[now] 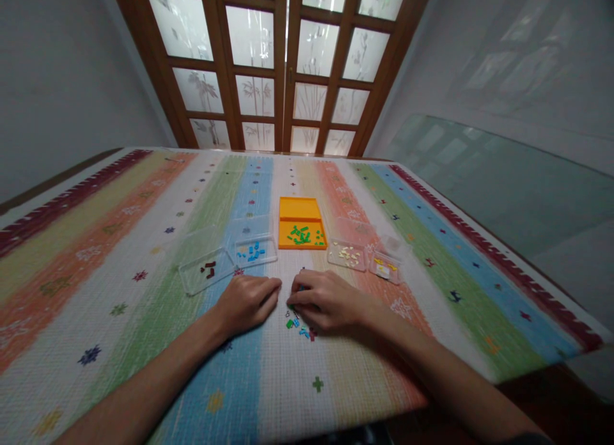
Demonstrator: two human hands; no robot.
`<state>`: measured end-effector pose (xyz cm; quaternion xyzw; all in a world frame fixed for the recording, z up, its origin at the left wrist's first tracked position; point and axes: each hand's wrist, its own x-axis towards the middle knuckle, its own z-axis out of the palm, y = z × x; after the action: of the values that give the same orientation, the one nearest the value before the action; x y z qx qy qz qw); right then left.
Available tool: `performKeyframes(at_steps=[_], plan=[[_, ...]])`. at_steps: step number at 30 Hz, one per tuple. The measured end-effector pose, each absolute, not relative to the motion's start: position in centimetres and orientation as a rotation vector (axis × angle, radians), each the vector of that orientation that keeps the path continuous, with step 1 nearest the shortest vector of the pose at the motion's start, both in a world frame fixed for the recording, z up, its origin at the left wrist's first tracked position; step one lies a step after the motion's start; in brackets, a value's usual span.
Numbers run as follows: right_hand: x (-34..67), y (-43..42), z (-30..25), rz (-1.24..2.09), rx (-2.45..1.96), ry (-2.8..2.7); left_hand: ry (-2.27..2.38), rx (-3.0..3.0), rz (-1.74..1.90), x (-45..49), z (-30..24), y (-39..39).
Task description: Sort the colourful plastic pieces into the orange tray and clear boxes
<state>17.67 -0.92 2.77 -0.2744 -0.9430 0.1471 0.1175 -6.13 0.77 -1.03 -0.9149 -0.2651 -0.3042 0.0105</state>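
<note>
My left hand (249, 301) rests palm down on the striped tablecloth (144, 343), fingers curled loosely together, holding nothing I can see. My right hand (323, 301) lies beside it, its fingertips pinched over a small pile of tiny coloured pieces (300, 327) in green, blue and red. Whether a piece sits in the pinch is hidden. Beyond the hands stands a row of small boxes: a clear one with dark red pieces (206, 270), a clear one with blue pieces (255, 250), an orange one with green pieces (302, 234), a clear one with cream pieces (347, 255) and one with yellow pieces (385, 266).
The orange box's lid (299, 208) lies open behind it. Clear lids lie behind the other boxes. The table's right edge (527, 285) runs near a glass panel. Wooden glazed doors (283, 68) stand behind the table's far edge.
</note>
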Motion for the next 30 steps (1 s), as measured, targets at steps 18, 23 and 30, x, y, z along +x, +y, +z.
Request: performKeyframes(at_steps=[18,23,30], plan=[[17.2,-0.9,2.9,0.406,-0.864,-2.838,-0.800,-2.940,-0.840,-6.5,-1.1,1.3],[16.8,-1.1,3.1,0.378,-0.935,-2.866,-0.842,-2.967,-0.834,-6.5,-1.0,1.3],[16.1,-1.4,3.7,0.346,-1.116,-2.957,-0.842,-2.984,-0.840,-6.5,-0.9,1.3]])
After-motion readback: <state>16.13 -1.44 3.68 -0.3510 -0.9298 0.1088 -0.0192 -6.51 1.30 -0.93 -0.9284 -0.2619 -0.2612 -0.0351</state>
